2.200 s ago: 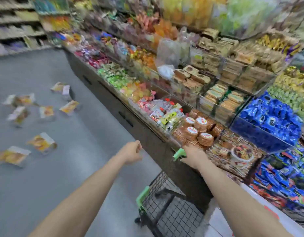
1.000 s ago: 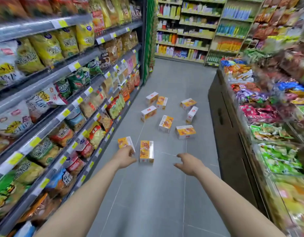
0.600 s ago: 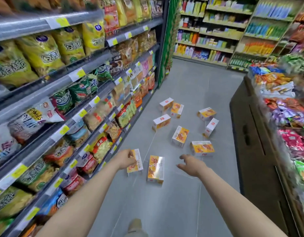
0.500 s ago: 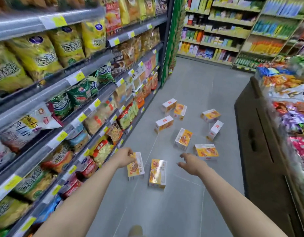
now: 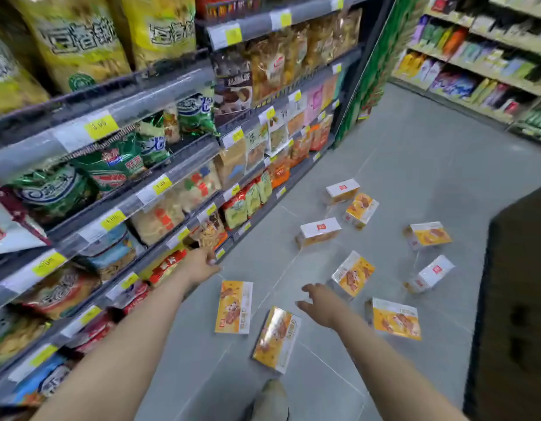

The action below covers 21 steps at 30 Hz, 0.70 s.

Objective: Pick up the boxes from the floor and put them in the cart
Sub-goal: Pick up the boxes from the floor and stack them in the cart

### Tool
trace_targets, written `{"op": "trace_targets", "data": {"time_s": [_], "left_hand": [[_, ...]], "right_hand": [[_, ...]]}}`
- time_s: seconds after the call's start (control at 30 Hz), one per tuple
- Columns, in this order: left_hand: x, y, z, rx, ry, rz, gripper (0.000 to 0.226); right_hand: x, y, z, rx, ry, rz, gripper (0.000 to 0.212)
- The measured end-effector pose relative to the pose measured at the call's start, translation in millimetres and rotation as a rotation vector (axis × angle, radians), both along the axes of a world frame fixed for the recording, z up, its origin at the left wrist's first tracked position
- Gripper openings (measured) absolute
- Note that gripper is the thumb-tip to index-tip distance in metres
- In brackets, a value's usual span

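Two bare hands reach forward and down over a grey shop floor. The left hand (image 5: 202, 264) is empty, its fingers loosely curled and holding nothing, stretched out close to the lower edge of the shelving. The right hand (image 5: 322, 302) is also empty, its fingers spread and relaxed, hovering above the floor and touching none of the boxes.

To the left of the left hand runs a tall shelving unit (image 5: 159, 183), its tiers packed with snack bags and lined with yellow price tags. To the right of the right hand stands a dark cabinet side (image 5: 515, 299). Far beyond both hands, across the aisle, is a second shelf wall (image 5: 482, 53) of coloured goods, blurred.

Nine orange and white boxes lie scattered on the floor (image 5: 400, 165). Between the two hands, just below the left one, lies the first box (image 5: 234, 306), face up. Just beside it, under the right forearm's inner side, lies a tilted box (image 5: 276, 338). Right of the right hand lies a flat box (image 5: 395, 319). Just beyond the right hand's fingers is an angled box (image 5: 352, 273). Farther off lie the rest, well apart from both hands; the white-topped box (image 5: 319, 232) is nearest of these.

Below the hands, at the bottom edge, a shoe tip (image 5: 272, 399) shows.
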State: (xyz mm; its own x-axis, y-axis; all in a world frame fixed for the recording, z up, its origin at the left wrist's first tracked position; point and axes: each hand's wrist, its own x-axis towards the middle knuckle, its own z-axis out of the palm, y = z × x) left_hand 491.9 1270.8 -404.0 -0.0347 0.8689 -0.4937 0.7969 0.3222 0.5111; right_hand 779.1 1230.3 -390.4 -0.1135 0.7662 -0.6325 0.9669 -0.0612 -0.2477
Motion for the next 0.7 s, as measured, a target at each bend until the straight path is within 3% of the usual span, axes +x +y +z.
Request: {"op": "trace_targets", "data": {"time_s": [0.13, 0.3, 0.53, 0.63, 0.7], "left_hand": [[8, 57, -50, -0.007, 0.003, 0.066, 0.021], [6, 107, -166, -0.150, 0.103, 0.005, 0.037], [2, 129, -379, -0.309, 0.083, -0.033, 0.048], [-5, 118, -454, -0.359, 0.084, -0.047, 0.043], [-15, 110, -506, -0.433, 0.099, -0.026, 0.054]], "right_hand": [[-6, 78, -53, -0.027, 0.072, 0.034, 0.053], [-18, 142, -169, -0.083, 0.036, 0.137, 0.052], [-44, 165, -393, -0.191, 0.096, 0.095, 0.052], [-58, 160, -467, -0.235, 0.117, 0.040, 0.053], [-68, 152, -516, -0.261, 0.147, 0.008, 0.054]]}}
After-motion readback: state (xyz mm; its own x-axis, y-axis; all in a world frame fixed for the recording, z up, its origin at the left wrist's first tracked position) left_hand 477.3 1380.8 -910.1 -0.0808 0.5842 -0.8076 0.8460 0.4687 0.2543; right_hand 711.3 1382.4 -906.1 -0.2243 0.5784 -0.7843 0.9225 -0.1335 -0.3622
